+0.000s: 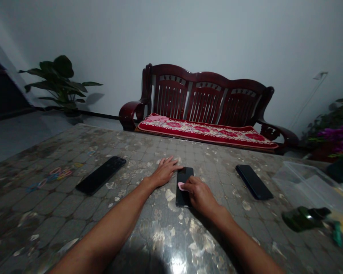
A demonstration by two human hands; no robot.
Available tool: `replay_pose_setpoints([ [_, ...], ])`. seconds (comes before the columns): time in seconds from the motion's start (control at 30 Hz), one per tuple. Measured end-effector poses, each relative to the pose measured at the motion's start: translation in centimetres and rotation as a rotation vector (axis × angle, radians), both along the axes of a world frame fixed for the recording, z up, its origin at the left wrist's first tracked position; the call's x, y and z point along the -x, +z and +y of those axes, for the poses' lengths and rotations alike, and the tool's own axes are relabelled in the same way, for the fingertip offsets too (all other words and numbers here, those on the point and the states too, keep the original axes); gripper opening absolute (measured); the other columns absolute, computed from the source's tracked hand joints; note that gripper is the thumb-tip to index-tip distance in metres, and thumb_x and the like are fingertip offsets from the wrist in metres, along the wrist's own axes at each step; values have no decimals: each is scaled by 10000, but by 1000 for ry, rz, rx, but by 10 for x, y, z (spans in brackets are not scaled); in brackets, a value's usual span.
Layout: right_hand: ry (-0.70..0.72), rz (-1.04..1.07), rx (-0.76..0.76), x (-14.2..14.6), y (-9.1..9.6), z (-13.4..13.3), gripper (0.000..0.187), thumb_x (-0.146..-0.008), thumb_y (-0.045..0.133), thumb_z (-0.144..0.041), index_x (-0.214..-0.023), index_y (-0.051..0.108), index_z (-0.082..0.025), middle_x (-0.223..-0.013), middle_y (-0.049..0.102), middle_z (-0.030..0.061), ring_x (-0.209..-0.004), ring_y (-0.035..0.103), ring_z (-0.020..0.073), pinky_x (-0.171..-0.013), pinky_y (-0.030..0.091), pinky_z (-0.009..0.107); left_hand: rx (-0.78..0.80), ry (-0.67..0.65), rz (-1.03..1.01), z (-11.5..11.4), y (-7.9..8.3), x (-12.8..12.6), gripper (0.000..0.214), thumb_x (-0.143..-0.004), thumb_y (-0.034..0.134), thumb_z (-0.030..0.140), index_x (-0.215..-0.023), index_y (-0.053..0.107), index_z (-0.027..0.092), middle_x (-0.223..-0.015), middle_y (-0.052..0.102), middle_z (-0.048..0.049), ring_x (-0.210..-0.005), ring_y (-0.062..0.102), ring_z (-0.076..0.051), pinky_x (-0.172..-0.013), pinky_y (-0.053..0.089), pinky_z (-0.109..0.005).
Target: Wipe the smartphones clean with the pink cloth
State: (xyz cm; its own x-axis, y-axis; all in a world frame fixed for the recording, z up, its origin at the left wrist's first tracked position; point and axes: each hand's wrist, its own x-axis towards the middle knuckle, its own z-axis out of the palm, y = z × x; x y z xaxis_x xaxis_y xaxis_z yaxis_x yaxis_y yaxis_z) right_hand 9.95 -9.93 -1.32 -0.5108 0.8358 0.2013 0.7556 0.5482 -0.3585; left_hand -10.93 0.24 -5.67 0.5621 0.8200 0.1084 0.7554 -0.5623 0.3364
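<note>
A dark smartphone [184, 196] lies back up on the patterned table, its camera patch at the far end. My left hand [166, 171] rests flat on the table to its left, fingers spread, with one finger reaching to the phone's upper left edge. Over the phone's right side, my right hand [197, 192] is closed on a small pink cloth [180, 186], which touches the phone's back. Part of the cloth is hidden by the fingers. Farther left lies a second dark phone [101, 176], and off to the right a third phone [254, 182].
Several coloured rubber bands [60, 174] lie at the left of the table [148, 243]. On the right are a green bottle [303, 219] on its side and a clear plastic box [300, 179]. A wooden bench [205, 97] stands behind the table, with a potted plant [63, 82] at back left.
</note>
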Motion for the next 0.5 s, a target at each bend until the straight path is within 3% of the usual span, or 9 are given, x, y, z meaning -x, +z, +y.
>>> replay_pose_setpoints([
  [0.13, -22, 0, -18, 4, -2, 3, 279, -1016, 477, -172, -1028, 756, -192, -931, 628, 71, -868, 536, 184, -759, 382, 276, -13, -2, -1, 0, 0, 0, 630, -903, 415, 44, -1419, 569, 371, -1568, 475, -36, -1526, 270, -270, -1221, 175, -604],
  [0.37, 189, -50, 43, -12, 10, -19, 257, -994, 508, -175, -911, 749, -208, -845, 596, 40, -794, 540, 157, -686, 345, 263, -17, 11, 10, -2, 3, -1, 565, -947, 392, 80, -1404, 592, 346, -1558, 488, -58, -1518, 289, -279, -1213, 205, -596],
  [0.5, 14, -29, 27, -22, 6, 0, 281, -1002, 504, -187, -905, 768, -191, -850, 617, 56, -800, 552, 167, -700, 368, 266, -27, 2, 5, -3, 4, -1, 593, -930, 399, 57, -1408, 586, 353, -1547, 503, -46, -1519, 290, -269, -1218, 211, -581],
])
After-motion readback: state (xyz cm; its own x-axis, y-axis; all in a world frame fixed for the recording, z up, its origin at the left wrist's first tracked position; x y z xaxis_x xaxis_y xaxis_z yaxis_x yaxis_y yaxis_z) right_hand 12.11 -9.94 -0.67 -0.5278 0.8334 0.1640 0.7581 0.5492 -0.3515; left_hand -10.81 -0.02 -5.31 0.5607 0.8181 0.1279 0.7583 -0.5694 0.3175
